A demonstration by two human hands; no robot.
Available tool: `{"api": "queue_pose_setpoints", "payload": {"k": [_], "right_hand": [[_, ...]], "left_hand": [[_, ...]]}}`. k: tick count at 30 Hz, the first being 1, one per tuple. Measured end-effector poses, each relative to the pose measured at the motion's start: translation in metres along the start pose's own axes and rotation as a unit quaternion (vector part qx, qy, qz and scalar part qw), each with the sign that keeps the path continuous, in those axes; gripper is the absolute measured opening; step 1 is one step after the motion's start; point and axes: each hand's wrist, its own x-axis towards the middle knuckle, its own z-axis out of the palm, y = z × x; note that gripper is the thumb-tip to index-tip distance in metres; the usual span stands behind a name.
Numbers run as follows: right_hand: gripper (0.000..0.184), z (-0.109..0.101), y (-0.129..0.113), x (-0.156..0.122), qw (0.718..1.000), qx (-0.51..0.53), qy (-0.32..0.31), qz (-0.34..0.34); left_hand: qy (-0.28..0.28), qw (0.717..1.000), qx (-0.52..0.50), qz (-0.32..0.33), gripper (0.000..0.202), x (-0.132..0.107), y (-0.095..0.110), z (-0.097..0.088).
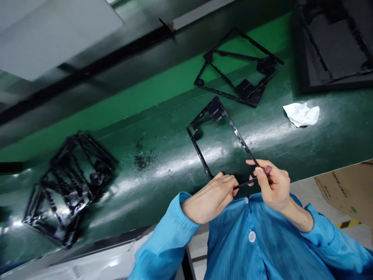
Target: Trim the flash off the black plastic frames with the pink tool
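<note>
A thin black rectangular plastic frame (239,137) is held at its near end by both hands, over the green bench. My left hand (214,196) wraps round its near left corner, fingers closed and partly hiding that corner. At the near right corner, my right hand (272,182) pinches the frame between thumb and fingers. Something small and pink (268,169) shows at my right fingers; I cannot tell what it is. The frame's far end carries wider black plates and reaches away from me.
Two similar black frames (230,93) lie crossed beyond the held one. A pile of frames (72,182) sits to the left, near scattered black scraps (144,155). Crumpled white paper (301,114) and a dark tray (335,83) holding frames are at right. A cardboard box (346,186) stands below.
</note>
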Motion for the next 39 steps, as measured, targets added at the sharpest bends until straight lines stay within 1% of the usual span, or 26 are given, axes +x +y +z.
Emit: {"api": "queue_pose_setpoints", "payload": {"k": [4,7,11,14,17,20,21,22,23,24,26,27,28,30,33,39], "right_hand": [[0.027,-0.002,-0.001,0.003,1.0,0.011,-0.006,0.005],[0.024,-0.003,-0.004,0.005,0.997,0.057,-0.031,0.04],[0.021,0.004,-0.009,-0.001,0.982,0.123,-0.096,0.111],[0.021,0.013,-0.012,-0.007,0.974,0.131,-0.135,0.127],[0.029,0.018,-0.013,-0.01,0.975,0.125,-0.132,0.125],[0.035,0.016,-0.01,-0.011,0.978,0.121,-0.124,0.119],[0.038,0.015,-0.007,-0.011,0.978,0.122,-0.122,0.116],[0.039,0.014,-0.005,-0.012,0.978,0.126,-0.12,0.114],[0.041,0.012,-0.002,-0.012,0.977,0.133,-0.119,0.113],[0.041,0.011,0.0,-0.013,0.976,0.142,-0.118,0.114],[0.041,0.009,0.004,-0.015,0.973,0.164,-0.117,0.116],[0.04,0.008,0.005,-0.015,0.971,0.173,-0.116,0.116],[0.04,0.008,0.005,-0.016,0.97,0.181,-0.114,0.115],[0.038,0.009,0.006,-0.016,0.969,0.192,-0.11,0.112],[0.033,0.01,0.006,-0.017,0.97,0.195,-0.1,0.101],[0.024,0.011,0.008,-0.019,0.979,0.177,-0.088,0.056]], "left_hand": [[0.007,1.0,-0.006,0.004,0.027,-0.002,-0.001,-0.001],[0.008,1.0,-0.011,0.009,0.028,-0.002,0.0,-0.003],[0.001,0.999,-0.023,0.027,0.031,0.0,0.0,-0.006],[0.005,0.999,-0.025,0.035,0.027,0.001,-0.004,-0.005],[0.029,0.999,-0.02,0.033,0.025,0.0,-0.008,-0.001],[0.053,0.998,-0.017,0.038,0.029,-0.004,-0.007,0.001],[0.071,0.997,-0.017,0.037,0.029,-0.007,-0.005,0.001],[0.103,0.994,-0.014,0.033,0.029,-0.01,-0.002,0.002],[0.148,0.989,-0.005,0.029,0.029,-0.014,0.002,0.004],[0.202,0.979,0.01,0.026,0.027,-0.017,0.006,0.006],[0.304,0.95,0.058,0.028,0.019,-0.023,0.015,0.013],[0.338,0.937,0.086,0.032,0.014,-0.024,0.019,0.017],[0.356,0.927,0.11,0.035,0.01,-0.025,0.023,0.022],[0.371,0.916,0.15,0.033,0.006,-0.024,0.028,0.031],[0.377,0.909,0.176,0.024,0.008,-0.018,0.03,0.039],[0.377,0.911,0.169,0.007,0.011,-0.011,0.028,0.042]]}}
